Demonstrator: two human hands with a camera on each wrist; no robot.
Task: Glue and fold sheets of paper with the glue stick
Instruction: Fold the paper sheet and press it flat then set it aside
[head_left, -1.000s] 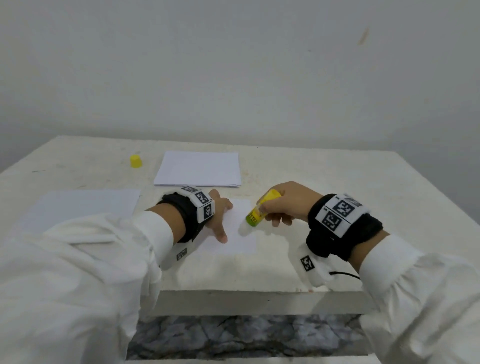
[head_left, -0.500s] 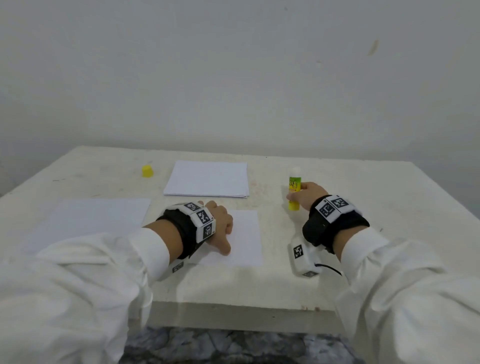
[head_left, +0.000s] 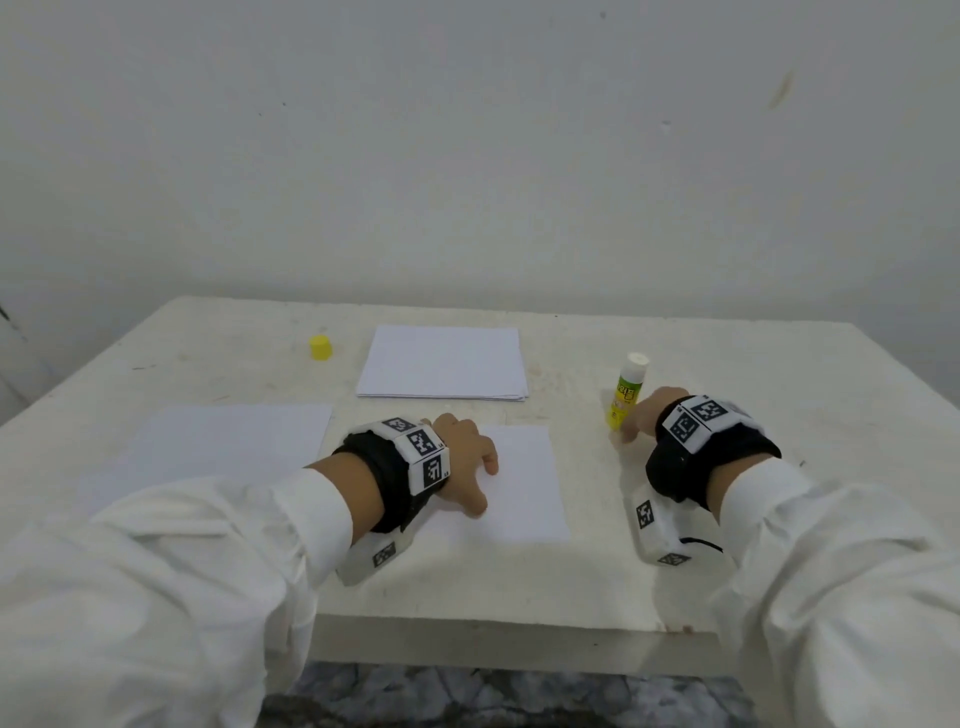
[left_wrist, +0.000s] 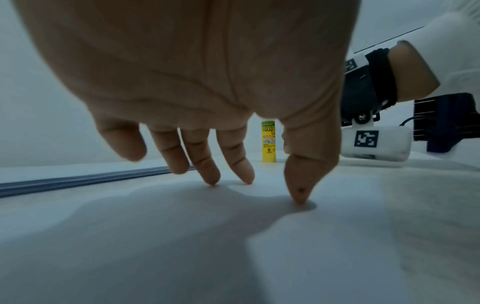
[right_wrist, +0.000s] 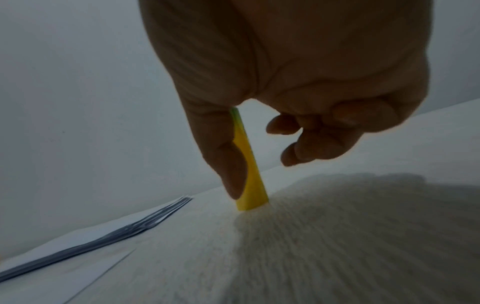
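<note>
A small white sheet (head_left: 524, 483) lies on the table in front of me. My left hand (head_left: 467, 467) rests on its left part, and its thumb and fingertips (left_wrist: 298, 191) press the paper flat. The uncapped yellow glue stick (head_left: 626, 392) stands upright on the table to the right of the sheet, also seen in the left wrist view (left_wrist: 269, 144). My right hand (head_left: 641, 418) sits just behind its base. Its thumb (right_wrist: 223, 160) lies alongside the glue stick (right_wrist: 250, 174), while the other fingers curl loosely, apart from it.
A stack of white sheets (head_left: 441, 364) lies at the back centre, with the yellow cap (head_left: 320, 347) to its left. A larger sheet (head_left: 218, 447) lies at the left. The pale table (head_left: 779, 389) ends in a front edge near my forearms.
My right hand carried the glue stick from the sheet to the right and stood it upright on the table, then loosened its grip. My left hand stayed on the sheet.
</note>
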